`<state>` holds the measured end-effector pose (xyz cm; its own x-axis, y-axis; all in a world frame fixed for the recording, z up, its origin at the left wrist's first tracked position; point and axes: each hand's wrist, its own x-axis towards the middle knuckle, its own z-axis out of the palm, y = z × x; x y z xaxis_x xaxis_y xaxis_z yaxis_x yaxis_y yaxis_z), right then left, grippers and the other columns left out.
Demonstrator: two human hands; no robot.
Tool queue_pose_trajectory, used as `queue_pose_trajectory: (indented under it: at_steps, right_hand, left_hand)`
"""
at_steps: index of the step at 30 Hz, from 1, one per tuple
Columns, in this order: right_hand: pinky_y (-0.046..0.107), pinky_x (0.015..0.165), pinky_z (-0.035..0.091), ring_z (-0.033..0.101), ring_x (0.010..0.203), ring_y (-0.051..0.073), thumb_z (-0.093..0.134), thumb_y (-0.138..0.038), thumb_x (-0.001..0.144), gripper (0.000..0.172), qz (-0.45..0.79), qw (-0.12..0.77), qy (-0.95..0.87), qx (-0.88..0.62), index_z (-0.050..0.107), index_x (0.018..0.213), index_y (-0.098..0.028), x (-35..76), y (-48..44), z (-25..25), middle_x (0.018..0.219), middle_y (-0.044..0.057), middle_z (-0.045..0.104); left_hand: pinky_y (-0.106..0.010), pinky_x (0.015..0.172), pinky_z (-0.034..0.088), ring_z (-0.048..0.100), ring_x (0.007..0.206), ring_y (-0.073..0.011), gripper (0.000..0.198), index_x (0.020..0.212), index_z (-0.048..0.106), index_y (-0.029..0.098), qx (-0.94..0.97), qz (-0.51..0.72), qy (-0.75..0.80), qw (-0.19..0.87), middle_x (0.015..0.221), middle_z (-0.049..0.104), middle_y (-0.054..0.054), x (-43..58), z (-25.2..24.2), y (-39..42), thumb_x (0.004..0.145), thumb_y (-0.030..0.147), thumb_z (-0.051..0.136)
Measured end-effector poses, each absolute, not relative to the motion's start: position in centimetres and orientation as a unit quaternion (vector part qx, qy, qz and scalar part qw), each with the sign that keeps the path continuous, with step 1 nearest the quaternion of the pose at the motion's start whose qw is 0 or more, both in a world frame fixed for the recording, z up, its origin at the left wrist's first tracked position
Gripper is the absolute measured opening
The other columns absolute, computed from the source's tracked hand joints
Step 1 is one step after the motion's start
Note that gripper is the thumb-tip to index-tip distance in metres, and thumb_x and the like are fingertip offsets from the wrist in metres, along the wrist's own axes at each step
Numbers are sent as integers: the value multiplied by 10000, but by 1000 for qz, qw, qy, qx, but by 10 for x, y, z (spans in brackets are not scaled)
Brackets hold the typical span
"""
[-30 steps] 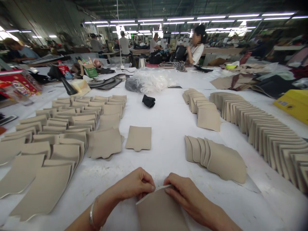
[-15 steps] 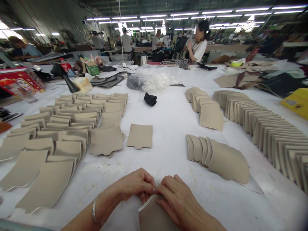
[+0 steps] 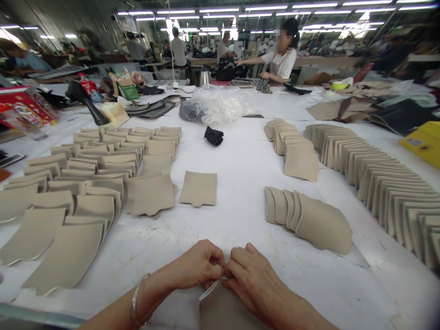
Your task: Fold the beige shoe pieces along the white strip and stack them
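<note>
A beige panel (image 3: 223, 306) with a pale edge lies at the bottom middle, partly cut off by the frame. My left hand (image 3: 202, 263) pinches at the panel's upper corner, its fingertips meeting those of my right hand. Thumb and fingers of my right hand (image 3: 252, 279) are closed on the same edge, the palm over the panel. What exactly the fingertips press is hidden between them. A single beige piece with a small tab (image 3: 198, 188) lies flat ahead of my hands. To the right is a fanned stack of beige pieces (image 3: 319, 222).
Rows of overlapping beige pieces (image 3: 72, 252) cover the left side. A long curved row (image 3: 388, 192) runs along the right, beside a smaller stack (image 3: 300, 162). Farther back lie a black bundle (image 3: 213, 136) and clear plastic (image 3: 223, 105). A co-worker (image 3: 280, 57) is across the table.
My hands stay at the panel's corner with only small finger shifts. The view has tilted slightly downward. The co-worker across the table has stretched an arm out to the left.
</note>
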<state>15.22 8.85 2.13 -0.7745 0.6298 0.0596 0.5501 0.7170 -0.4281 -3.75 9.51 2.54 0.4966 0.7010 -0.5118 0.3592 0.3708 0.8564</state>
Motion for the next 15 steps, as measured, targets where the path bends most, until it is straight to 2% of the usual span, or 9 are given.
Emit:
queue_pose_trajectory:
  at_steps: [4,8,12,15]
  right_hand:
    - [330,719,337,532,781,188,556,-131,881,88,247,60,-910,-329,583,816,-185,153,91,33,858,27,609]
    - [320,778,367,553,808,171,632,-135,838,106,297,56,-900,-314,572,783,-203,160,88,64,871,3,617]
    - [324,801,384,561,879,185,672,-194,847,142,311,61,-909,-269,562,764,-226,165,86,96,900,3,622]
    - [342,802,389,545,903,205,691,-150,818,164,309,86,-900,-295,553,774,-228,162,87,93,943,17,612]
  left_hand:
    - [-216,491,237,366,530,-92,128,587,604,141,626,123,504,582,508,428,65,-33,32,98,602,150,478]
    - [-223,515,237,379,546,-98,141,587,606,138,672,108,514,521,523,448,53,-39,43,111,628,113,474]
    - [-205,493,241,359,523,-84,148,612,623,139,692,77,465,547,507,438,66,-47,52,128,619,73,490]
    - [-192,501,256,369,545,-83,120,614,620,141,697,72,424,574,520,443,69,-44,49,132,658,83,524]
